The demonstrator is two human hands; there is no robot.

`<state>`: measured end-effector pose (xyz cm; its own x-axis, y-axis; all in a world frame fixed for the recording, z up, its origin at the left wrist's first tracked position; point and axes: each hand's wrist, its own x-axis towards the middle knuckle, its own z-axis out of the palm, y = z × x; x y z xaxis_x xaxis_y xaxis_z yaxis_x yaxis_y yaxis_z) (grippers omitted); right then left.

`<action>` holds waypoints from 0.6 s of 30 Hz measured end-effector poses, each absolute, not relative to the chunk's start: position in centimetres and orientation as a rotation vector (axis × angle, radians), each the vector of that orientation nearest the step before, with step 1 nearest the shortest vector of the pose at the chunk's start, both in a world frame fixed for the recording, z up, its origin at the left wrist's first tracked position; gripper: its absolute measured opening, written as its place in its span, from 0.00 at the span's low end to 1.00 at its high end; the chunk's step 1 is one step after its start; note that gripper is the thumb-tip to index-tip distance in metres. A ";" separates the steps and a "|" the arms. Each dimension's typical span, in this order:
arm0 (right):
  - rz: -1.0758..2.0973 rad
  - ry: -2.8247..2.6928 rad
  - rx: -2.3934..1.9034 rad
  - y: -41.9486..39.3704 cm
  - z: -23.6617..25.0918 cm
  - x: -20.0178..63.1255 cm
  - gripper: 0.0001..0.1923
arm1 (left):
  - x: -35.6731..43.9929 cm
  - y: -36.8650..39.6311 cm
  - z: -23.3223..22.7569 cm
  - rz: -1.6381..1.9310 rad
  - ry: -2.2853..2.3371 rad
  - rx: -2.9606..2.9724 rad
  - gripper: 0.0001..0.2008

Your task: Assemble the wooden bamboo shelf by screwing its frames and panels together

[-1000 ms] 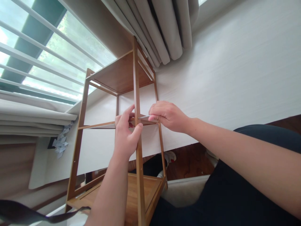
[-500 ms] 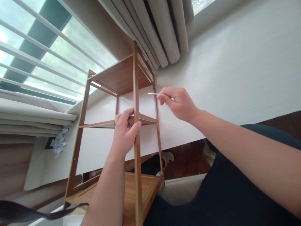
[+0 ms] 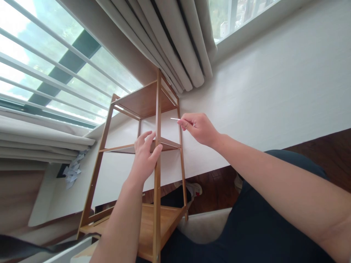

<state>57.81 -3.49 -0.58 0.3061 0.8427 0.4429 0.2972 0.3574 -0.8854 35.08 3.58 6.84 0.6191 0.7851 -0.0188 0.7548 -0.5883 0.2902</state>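
Observation:
A wooden shelf rack (image 3: 156, 182) with three levels stands before me, tilted in my view. My left hand (image 3: 144, 157) is at its near post, level with the middle shelf (image 3: 117, 149). The fingers are spread and slightly lifted behind the post, while the thumb lies across its front. To the right of the rack, my right hand (image 3: 199, 128) is closed around a thin, pale metal rod (image 3: 174, 118), pinched between thumb and fingers. The rod points left toward the post, apart from it. Its other end is hidden inside the hand.
Grey curtains (image 3: 175, 44) hang behind the rack, and a barred window (image 3: 68, 62) is at left. A white surface (image 3: 260, 98) extends behind and right. Crumpled papers (image 3: 74, 170) lie at left. A shoe (image 3: 196, 189) shows on the dark floor beyond the rack.
My left hand's fingers have loosened and spread at the post. My right hand and the rod sit slightly lower and further left in view. The camera view has shifted.

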 end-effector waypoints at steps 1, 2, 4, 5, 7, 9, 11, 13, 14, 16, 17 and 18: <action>0.510 -1.253 -1.206 -3.5 -0.5 57.8 0.29 | 35.1 3.2 7.1 0.120 1.292 2.579 0.27; 0.510 -1.247 -1.211 -3.6 -0.5 57.8 0.29 | 35.0 2.8 7.5 0.079 1.334 2.571 0.29; 0.509 -1.231 -1.220 -3.6 -0.5 57.9 0.29 | 34.7 1.8 8.1 0.007 1.399 2.544 0.34; 0.510 -1.226 -1.222 -3.6 -0.5 57.9 0.29 | 34.4 1.2 8.4 -0.023 1.418 2.535 0.37; 0.515 -1.219 -1.223 -3.6 -0.5 57.9 0.29 | 33.6 -0.2 8.9 -0.069 1.437 2.521 0.40; 0.526 -1.219 -1.225 -3.5 -0.5 57.8 0.28 | 32.8 -1.6 9.2 -0.095 1.452 2.485 0.42; 0.539 -1.218 -1.230 -3.5 -0.4 57.7 0.27 | 32.3 -3.1 9.2 -0.105 1.463 2.403 0.42; 0.551 -1.218 -1.231 -3.4 -0.4 57.6 0.26 | 32.1 -4.6 9.2 -0.099 1.468 2.262 0.42; 0.556 -1.218 -1.231 -3.4 -0.4 57.6 0.26 | 32.2 -5.2 9.1 -0.090 1.469 2.162 0.40; 0.566 -1.218 -1.237 -3.4 -0.4 57.4 0.25 | 32.4 -6.2 8.8 -0.051 1.471 1.929 0.35; 0.571 -1.219 -1.241 -3.4 -0.4 57.3 0.24 | 32.4 -6.5 8.6 -0.021 1.471 1.815 0.32; 0.577 -1.220 -1.244 -3.4 -0.4 57.3 0.24 | 32.4 -6.8 8.4 0.013 1.471 1.712 0.29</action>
